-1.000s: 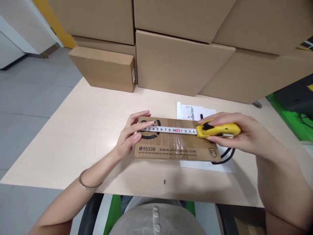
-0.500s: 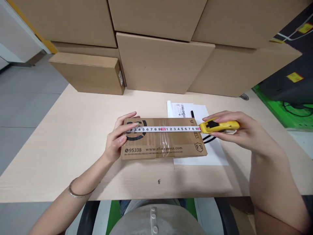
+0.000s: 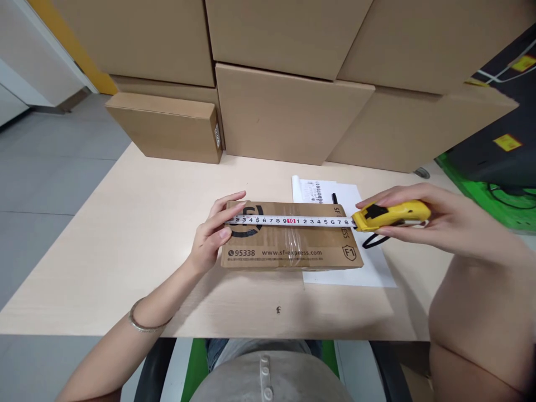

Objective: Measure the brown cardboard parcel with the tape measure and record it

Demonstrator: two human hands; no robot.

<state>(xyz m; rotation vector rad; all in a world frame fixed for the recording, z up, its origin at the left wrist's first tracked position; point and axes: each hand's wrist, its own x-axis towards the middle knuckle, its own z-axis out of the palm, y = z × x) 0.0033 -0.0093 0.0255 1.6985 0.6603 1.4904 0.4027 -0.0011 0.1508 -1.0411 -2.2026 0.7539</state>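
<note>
A brown cardboard box [image 3: 276, 240] with printed lettering and clear tape across its middle sits on the table in front of me. My left hand [image 3: 211, 237] grips its left end, fingers and thumb over the edge where the measuring blade starts. The white blade [image 3: 310, 221] stretches lengthwise across the top of the box, its numbers facing up. Past the right end, my right hand [image 3: 448, 223] is closed around the yellow tape measure case [image 3: 402, 213]. The blade's tip is hidden by my left fingers. A black strap [image 3: 372, 241] hangs below the case.
White papers [image 3: 347, 277] lie partly under the box, with a black pen-like thing [image 3: 334, 199] on them. Large cartons [image 3: 288, 114] form a wall along the table's back, and a smaller flat carton [image 3: 167, 131] stands at the back left. The table's front edge is close to me.
The view has shifted slightly. The box has moved a little to the right with my left hand. The tape measure case has also moved right, and a slightly lower number shows at its mouth.
</note>
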